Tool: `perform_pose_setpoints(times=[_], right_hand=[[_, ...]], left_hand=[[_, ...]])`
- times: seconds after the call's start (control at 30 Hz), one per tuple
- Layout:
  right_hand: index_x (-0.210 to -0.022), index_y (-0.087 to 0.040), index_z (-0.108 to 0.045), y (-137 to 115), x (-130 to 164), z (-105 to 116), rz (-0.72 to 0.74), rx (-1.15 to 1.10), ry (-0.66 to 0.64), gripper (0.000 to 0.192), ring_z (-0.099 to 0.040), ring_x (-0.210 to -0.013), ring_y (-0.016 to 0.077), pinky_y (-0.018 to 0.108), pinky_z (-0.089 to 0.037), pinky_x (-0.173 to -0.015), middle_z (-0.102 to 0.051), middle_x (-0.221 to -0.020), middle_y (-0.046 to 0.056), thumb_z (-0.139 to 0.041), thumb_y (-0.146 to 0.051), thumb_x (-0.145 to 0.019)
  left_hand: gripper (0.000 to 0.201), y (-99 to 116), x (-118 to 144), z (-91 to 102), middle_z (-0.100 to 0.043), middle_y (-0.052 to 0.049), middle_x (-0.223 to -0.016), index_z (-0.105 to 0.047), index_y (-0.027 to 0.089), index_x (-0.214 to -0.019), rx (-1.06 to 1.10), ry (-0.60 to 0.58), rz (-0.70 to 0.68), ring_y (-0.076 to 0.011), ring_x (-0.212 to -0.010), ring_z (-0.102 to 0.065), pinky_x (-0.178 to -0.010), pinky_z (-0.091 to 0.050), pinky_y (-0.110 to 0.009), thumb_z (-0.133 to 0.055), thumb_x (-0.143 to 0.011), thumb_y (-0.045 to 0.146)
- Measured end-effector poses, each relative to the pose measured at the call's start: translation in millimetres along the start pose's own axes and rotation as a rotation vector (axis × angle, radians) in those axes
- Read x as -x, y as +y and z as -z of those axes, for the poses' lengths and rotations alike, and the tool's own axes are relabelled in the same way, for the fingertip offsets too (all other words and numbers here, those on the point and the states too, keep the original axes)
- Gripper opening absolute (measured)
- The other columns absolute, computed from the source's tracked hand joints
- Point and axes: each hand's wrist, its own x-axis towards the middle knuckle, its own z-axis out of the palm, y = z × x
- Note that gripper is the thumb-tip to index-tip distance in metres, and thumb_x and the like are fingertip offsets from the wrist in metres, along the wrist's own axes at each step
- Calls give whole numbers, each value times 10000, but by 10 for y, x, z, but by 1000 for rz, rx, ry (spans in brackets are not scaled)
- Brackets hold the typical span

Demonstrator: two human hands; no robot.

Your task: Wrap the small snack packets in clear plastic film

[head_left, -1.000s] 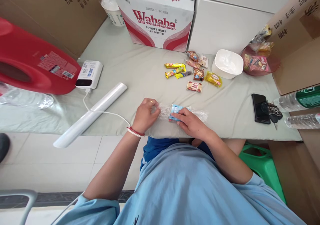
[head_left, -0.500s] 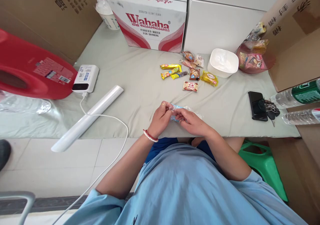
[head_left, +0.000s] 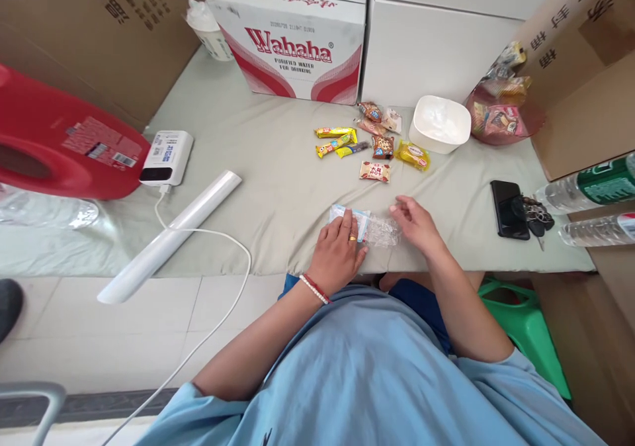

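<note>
A crinkled clear plastic bag with a light blue printed part (head_left: 364, 222) lies on the cloth in front of me. My left hand (head_left: 338, 247) rests flat on its blue end, fingers stretched out and covering part of it. My right hand (head_left: 417, 224) is at the bag's clear right end, fingers apart and slightly bent, with nothing visible between them. Beyond the hands lie a cream-coloured snack packet (head_left: 375, 171), several brown and pink snack packets (head_left: 383, 146), yellow snack bars (head_left: 336, 145) and a yellow wrapped snack (head_left: 413, 155).
A white bowl (head_left: 440, 125) and a red bowl of snacks (head_left: 506, 125) stand at the back right. On the right are a phone (head_left: 508, 208), keys and plastic bottles (head_left: 592, 184). To the left lie a rolled plastic film (head_left: 173, 237), a white cable and a power bank (head_left: 166, 158).
Both hands were pinched together at the bag. Now they are apart: the left lies flat on the bag, the right has moved right and opened. The bag lies spread on the cloth.
</note>
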Motion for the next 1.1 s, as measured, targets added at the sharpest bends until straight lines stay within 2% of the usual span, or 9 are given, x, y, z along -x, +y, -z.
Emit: perform_pose_setpoints(times=[0.17, 0.3, 0.4, 0.6, 0.73, 0.83, 0.9, 1.0, 1.1], right_hand=[[-917, -200, -704, 19, 120, -60, 85, 289, -184, 228, -585, -929, 255, 426, -446, -943, -671, -908, 77, -658, -420, -879], [-868, -212, -652, -65, 209, 29, 110, 192, -113, 183, -574, -856, 216, 344, -457, -825, -632, -913, 58, -612, -388, -897], [-856, -230, -588, -261, 235, 48, 80, 88, -165, 205, -546, -692, 178, 290, -425, -684, -594, -743, -6, -563, -415, -939], [-794, -227, -539, -699, 36, -400, 137, 74, -238, 167, -540, -660, 154, 266, -381, -641, -586, -677, -33, -557, -336, -918], [-850, -228, -560, -727, -78, -647, 62, 36, -273, 126, -571, -658, 164, 267, -400, -647, -611, -669, -34, -526, -324, -925], [-879, -231, -555, -659, -75, -675, 92, 62, -264, 124, -570, -654, 167, 271, -401, -650, -614, -688, -33, -514, -338, -927], [-893, -233, -547, -614, -59, -673, 111, 74, -252, 121, -574, -662, 170, 270, -402, -654, -619, -695, -34, -501, -340, -929], [-908, -238, -540, -580, -41, -688, 117, 53, -254, 128, -585, -664, 173, 267, -406, -644, -618, -679, -38, -488, -352, -934], [-903, -244, -535, -586, -20, -702, 120, 35, -240, 130, -591, -654, 174, 264, -412, -629, -615, -666, -39, -493, -362, -936]], left_hand=[[658, 49, 41, -82, -257, -240, -1694, -352, 31, -1587, -58, -17, -6, -371, -1482, -409, -1167, -334, -499, -446, -1025, 361], [628, 51, 48, -114, -272, -214, -1695, -370, 57, -1588, -37, -7, 11, -350, -1477, -424, -1175, -344, -485, -436, -1032, 343], [608, 74, 58, -145, -332, -196, -1680, -395, 102, -1583, 0, 6, 40, -348, -1454, -449, -1163, -370, -494, -465, -1024, 328], [494, 83, 27, -161, -556, -217, -1495, -556, 124, -1460, 68, 59, 117, -364, -1355, -518, -1116, -441, -541, -532, -984, 254], [381, -124, 52, 5, -573, -211, -1440, -678, 122, -1276, 238, 85, 2, -357, -1328, -522, -1127, -462, -544, -579, -919, 211], [404, -334, 131, 134, -602, -155, -1423, -655, 186, -1310, 493, 117, -99, -296, -1330, -549, -1142, -470, -494, -536, -926, 226], [392, -442, 141, 160, -630, -114, -1383, -648, 232, -1304, 605, 207, 31, -248, -1287, -590, -1116, -489, -456, -458, -962, 222], [333, -522, 23, 95, -647, -135, -1258, -674, 196, -1227, 518, 336, 421, -276, -1205, -608, -1072, -496, -474, -494, -978, 324], [347, -496, -160, -13, -653, -144, -1146, -697, 166, -1125, 401, 193, 471, -324, -1133, -604, -1033, -498, -501, -648, -894, 420]])
